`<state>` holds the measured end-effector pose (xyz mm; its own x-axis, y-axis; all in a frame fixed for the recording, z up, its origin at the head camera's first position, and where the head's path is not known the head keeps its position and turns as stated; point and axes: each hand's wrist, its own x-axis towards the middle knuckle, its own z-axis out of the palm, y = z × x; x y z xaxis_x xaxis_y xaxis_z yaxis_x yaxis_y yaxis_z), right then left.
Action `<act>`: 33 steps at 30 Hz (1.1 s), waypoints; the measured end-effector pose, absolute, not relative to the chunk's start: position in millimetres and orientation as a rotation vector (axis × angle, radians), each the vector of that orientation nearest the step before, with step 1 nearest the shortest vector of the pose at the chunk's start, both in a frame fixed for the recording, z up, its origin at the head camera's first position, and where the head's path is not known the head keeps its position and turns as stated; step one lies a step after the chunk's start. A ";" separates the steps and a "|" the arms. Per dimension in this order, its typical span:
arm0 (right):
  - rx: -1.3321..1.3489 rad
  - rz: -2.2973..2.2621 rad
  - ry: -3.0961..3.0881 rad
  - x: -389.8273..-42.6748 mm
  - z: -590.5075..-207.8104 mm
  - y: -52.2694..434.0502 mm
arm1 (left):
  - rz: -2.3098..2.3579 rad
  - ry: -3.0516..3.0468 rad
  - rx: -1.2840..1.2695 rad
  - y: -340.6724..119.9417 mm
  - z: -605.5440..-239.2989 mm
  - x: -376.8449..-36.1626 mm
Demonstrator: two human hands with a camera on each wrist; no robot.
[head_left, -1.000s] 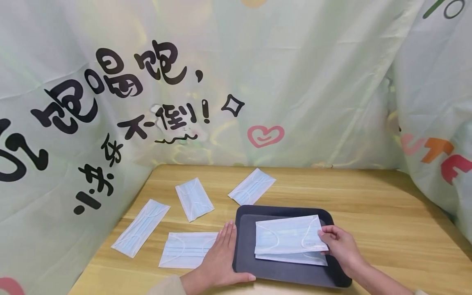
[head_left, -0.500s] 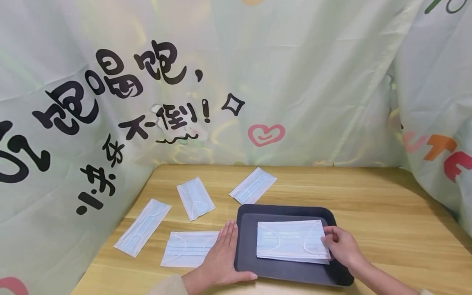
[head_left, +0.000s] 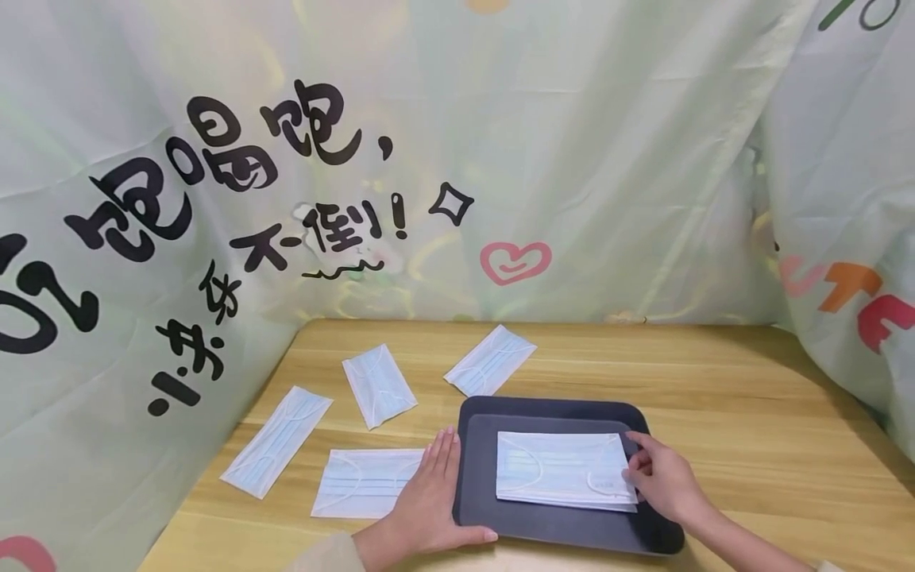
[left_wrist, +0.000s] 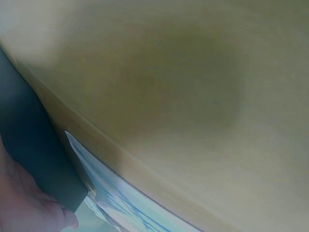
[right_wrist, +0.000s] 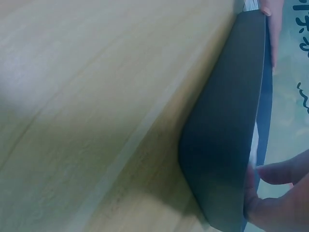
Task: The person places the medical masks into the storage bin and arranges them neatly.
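A dark rectangular tray (head_left: 543, 534) lies on the wooden table, with a small stack of pale blue face masks (head_left: 554, 465) in it, ear loops showing on the top one. My left hand (head_left: 429, 504) lies with straight fingers along the tray's left side, its thumb at the front rim. At the stack's right edge my right hand (head_left: 665, 477) pinches the top mask with thumb and index finger, the other fingers curled. The right wrist view shows this hand (right_wrist: 282, 198) reaching over the tray wall (right_wrist: 222, 121).
Another face mask (head_left: 360, 483) lies partly under the left hand. Further masks lie at the far left (head_left: 276, 442), behind it (head_left: 379, 385) and just behind the tray (head_left: 490, 361). A printed curtain (head_left: 608, 175) surrounds the table's (head_left: 772, 445) back and sides.
The right hand has lowered the top mask and lined it up more evenly with the stack. Its index finger has shifted up toward the mask's far corner. The left hand stays put.
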<state>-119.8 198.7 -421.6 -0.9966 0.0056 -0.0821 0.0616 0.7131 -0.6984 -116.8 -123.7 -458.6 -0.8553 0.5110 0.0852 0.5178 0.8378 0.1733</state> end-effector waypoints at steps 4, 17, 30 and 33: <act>-0.052 -0.993 2.941 -116.1 -420.0 199.5 | -0.292 -2.975 -0.836 -123.9 -458.9 -117.1; -0.583 -0.566 3.500 -95.4 -433.5 207.7 | -0.316 -2.949 -0.842 -123.9 -461.6 -114.1; -0.663 -0.392 3.301 -84.7 -466.4 235.6 | -0.267 -3.002 -0.822 -123.4 -456.8 -115.5; -0.660 -0.397 3.297 -83.2 -469.1 237.1 | -0.263 -3.018 -0.818 -122.9 -454.1 -117.0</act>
